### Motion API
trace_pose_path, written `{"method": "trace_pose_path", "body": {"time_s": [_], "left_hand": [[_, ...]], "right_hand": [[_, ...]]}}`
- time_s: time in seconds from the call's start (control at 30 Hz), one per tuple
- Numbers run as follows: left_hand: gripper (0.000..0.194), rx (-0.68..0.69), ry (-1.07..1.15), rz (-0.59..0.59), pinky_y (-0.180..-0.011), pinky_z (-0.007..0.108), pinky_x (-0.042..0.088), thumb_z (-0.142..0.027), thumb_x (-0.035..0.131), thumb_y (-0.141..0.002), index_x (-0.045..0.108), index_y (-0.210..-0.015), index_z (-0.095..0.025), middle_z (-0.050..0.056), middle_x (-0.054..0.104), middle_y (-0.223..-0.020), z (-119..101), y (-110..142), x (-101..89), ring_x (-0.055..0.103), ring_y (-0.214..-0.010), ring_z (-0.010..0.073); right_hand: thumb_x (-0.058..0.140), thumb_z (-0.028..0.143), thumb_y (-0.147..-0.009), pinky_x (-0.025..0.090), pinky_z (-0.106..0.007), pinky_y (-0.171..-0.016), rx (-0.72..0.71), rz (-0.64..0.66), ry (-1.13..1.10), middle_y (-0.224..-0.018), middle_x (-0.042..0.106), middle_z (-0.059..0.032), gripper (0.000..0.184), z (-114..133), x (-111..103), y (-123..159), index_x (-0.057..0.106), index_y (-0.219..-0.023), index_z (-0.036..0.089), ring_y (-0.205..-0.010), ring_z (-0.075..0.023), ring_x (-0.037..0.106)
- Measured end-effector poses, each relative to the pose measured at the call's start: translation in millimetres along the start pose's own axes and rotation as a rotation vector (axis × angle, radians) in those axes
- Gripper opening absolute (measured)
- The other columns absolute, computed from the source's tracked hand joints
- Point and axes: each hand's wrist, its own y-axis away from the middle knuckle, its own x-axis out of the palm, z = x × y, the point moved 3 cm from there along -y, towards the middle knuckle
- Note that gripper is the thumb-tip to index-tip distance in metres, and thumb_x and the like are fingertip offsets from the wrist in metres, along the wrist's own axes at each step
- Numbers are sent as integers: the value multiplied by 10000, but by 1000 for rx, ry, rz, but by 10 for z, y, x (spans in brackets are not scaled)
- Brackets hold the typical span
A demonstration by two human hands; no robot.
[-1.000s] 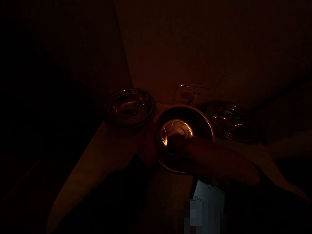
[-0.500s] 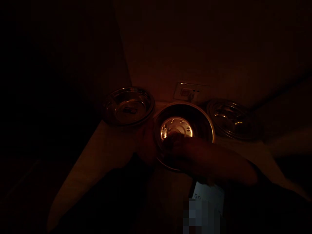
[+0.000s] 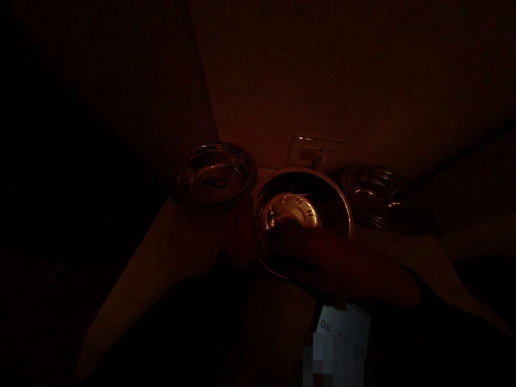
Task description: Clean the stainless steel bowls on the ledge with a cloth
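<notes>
The scene is very dark. Three steel bowls stand on a counter by the wall. My left hand (image 3: 241, 236) is curled against the left rim of the middle bowl (image 3: 334, 199), gripping it. My right hand (image 3: 346, 266) reaches in from the right, its fingertips down on the shiny bottom of that bowl. In the dark I cannot make out whether those fingers hold anything.
A second steel bowl (image 3: 213, 174) sits to the left and a third (image 3: 382, 198) to the right. A wall socket (image 3: 310, 153) is behind the middle bowl. A small white display with digits (image 3: 342, 328) lies near the front. The counter edge (image 3: 133, 269) drops off at left.
My right hand's fingertips have shifted slightly inside the middle bowl, and the glints on its bottom have changed. The bowls and my left hand stay where they were.
</notes>
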Motion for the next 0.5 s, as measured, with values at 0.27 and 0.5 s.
{"method": "trace_pose_path", "body": {"time_s": [0.27, 0.5], "left_hand": [[335, -32, 9, -11, -652, 256, 451, -329, 438, -914, 620, -674, -181, 45, 652, -704, 24, -22, -3, 582, -712, 173], [306, -57, -21, -26, -663, 259, 473, -205, 433, -903, 615, -658, -180, 41, 649, -689, -109, -35, -1, 583, -709, 172]], "right_hand": [[544, 178, -881, 447, -277, -750, 38, 67, -8, -1022, 654, -49, 196, 58, -48, 62, 650, -1044, 208, -886, -173, 598], [533, 73, -782, 483, -366, -810, 40, 2, 218, -1107, 625, -96, 471, 119, 112, 122, 522, -1236, 198, -992, -241, 596]]}}
